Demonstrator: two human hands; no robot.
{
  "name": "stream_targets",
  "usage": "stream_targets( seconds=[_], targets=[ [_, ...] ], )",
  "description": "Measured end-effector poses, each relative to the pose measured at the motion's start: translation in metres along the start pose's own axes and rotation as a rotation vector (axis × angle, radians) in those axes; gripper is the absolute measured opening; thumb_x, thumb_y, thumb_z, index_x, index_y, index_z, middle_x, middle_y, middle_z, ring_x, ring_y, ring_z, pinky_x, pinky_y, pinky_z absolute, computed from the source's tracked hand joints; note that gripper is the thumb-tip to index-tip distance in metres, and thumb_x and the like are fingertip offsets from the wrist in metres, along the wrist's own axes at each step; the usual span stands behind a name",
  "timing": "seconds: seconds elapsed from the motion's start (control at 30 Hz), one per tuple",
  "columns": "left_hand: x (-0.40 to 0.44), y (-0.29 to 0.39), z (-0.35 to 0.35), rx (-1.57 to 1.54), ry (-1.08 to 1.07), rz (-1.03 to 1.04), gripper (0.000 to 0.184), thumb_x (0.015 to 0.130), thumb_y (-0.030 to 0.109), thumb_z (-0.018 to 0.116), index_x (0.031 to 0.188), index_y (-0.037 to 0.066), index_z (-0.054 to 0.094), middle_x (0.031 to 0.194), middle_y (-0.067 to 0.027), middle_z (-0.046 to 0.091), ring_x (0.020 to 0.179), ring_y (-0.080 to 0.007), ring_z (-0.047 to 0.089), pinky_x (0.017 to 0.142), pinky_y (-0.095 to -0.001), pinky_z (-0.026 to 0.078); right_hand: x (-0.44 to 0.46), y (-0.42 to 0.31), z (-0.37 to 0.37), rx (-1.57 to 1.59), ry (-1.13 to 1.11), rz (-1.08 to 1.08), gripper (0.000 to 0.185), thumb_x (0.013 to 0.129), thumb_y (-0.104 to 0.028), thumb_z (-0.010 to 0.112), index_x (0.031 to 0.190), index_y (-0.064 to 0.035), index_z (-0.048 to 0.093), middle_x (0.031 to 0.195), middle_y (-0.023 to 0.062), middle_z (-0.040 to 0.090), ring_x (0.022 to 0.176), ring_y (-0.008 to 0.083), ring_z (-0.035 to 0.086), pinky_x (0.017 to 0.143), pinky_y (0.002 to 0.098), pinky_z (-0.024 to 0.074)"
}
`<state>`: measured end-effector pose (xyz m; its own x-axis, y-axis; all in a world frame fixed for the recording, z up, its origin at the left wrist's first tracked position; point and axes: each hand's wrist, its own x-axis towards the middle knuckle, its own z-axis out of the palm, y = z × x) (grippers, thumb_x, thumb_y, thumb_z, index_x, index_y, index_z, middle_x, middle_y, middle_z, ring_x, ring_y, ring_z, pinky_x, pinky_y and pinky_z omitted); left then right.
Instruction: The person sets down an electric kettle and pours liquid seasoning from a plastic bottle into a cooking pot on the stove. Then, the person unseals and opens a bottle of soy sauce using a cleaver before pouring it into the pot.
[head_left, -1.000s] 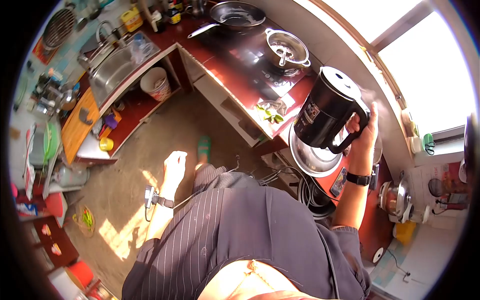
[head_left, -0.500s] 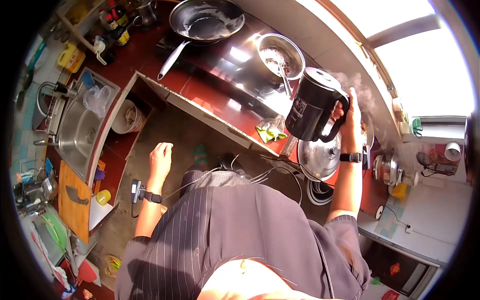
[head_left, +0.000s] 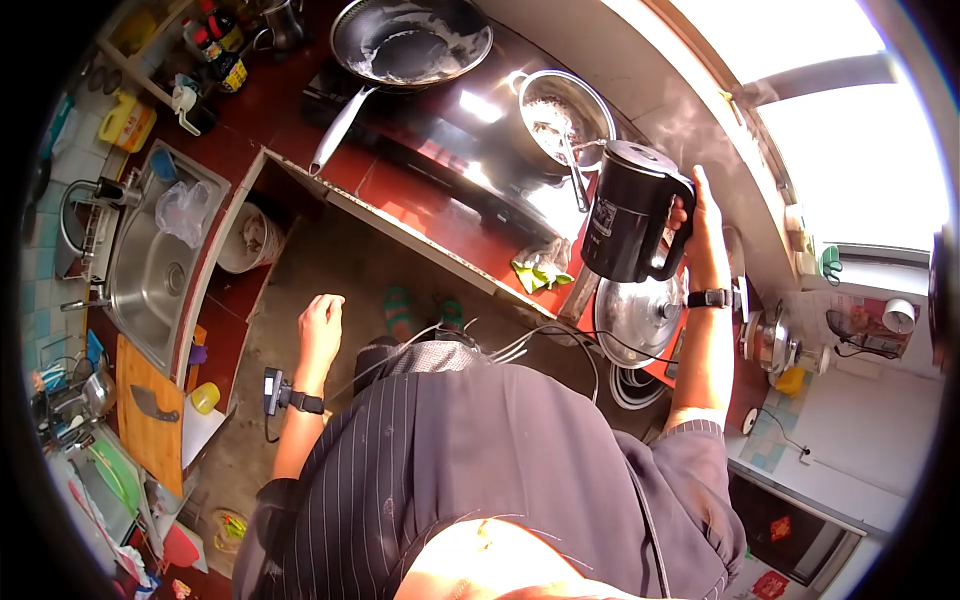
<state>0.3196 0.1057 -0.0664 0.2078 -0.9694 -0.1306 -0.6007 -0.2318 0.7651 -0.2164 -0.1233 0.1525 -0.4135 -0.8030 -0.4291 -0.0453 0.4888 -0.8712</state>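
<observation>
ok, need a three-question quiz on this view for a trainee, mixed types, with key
1. Which hand holds the black jug?
2. True or false: the knife lies on the wooden board.
3. What is at the sink? A) frying pan B) plastic bag C) pot lid

Key: 1. The right hand. 2. True. 3. B.
</observation>
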Motion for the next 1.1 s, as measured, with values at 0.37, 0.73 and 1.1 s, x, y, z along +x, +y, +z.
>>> stream_targets(
  seconds=[0.37,0.73,1.1],
  targets=[
    [-0.004,-0.003,0.004,0.012,0.007,-0.007,0.023,0.100,0.018,0.056,0.098,0.000,0.069,0.096,-0.0170,0.070,0.091,-0.0364,0.068,0.081,-0.0438,0.053,0.009,0.002,-0.008,0.004,-0.045,-0.009,0.056,0.088,-0.066,0.067,0.076,-0.0120,0.060,0.056,-0.0017,0.050,0.044,0.0106,0.046,0.042,0.0283,0.0377],
    [-0.017,-0.010,0.006,0.014,0.010,-0.023,0.022,0.100,0.018,0.056,0.098,0.000,0.069,0.096,-0.0172,0.070,0.091,-0.0369,0.068,0.082,-0.0442,0.053,-0.008,-0.006,0.007,0.001,0.013,0.010,0.058,0.094,-0.063,0.063,0.065,-0.0128,0.053,0.051,-0.0028,0.044,0.042,0.0097,0.041,0.042,0.0245,0.0357],
    [-0.026,-0.019,0.002,0.026,0.012,-0.053,0.021,0.100,0.018,0.057,0.098,0.000,0.069,0.096,-0.0173,0.070,0.091,-0.0375,0.067,0.081,-0.0445,0.053,0.006,0.000,-0.004,-0.143,-0.013,0.001,0.064,0.088,-0.072,0.062,0.071,-0.0102,0.059,0.051,-0.0015,0.047,0.044,0.0133,0.048,0.041,0.0308,0.0381]
  ],
)
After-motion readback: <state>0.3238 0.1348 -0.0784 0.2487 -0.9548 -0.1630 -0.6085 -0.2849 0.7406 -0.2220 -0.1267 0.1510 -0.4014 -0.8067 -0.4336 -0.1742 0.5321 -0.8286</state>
